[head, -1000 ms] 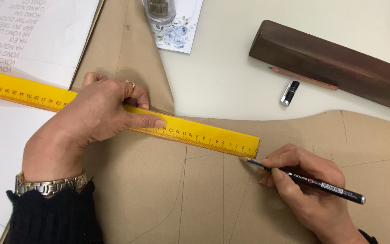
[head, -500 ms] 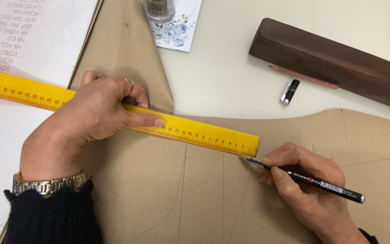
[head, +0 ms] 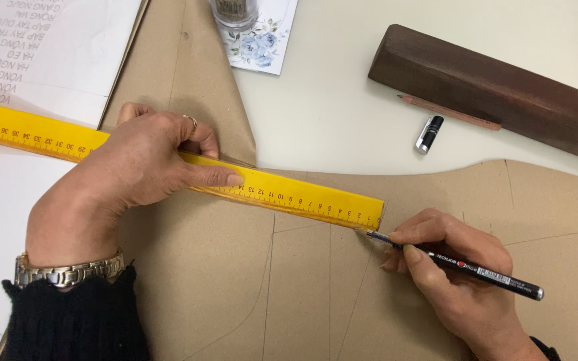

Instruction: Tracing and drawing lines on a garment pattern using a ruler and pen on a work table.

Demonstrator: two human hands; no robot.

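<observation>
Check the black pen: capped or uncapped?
Uncapped. The pen in the right hand shows a bare tip; its cap lies apart.

A white sheet of paper printed with rows of grey lettering (head: 55, 47) lies at the top left corner, partly over the brown pattern paper. At the top centre a small white rectangular card with a blue floral print (head: 262, 43) lies flat under a clear glass jar (head: 234, 12). The black pen (head: 466, 269) bears a small white label strip along its barrel.
</observation>
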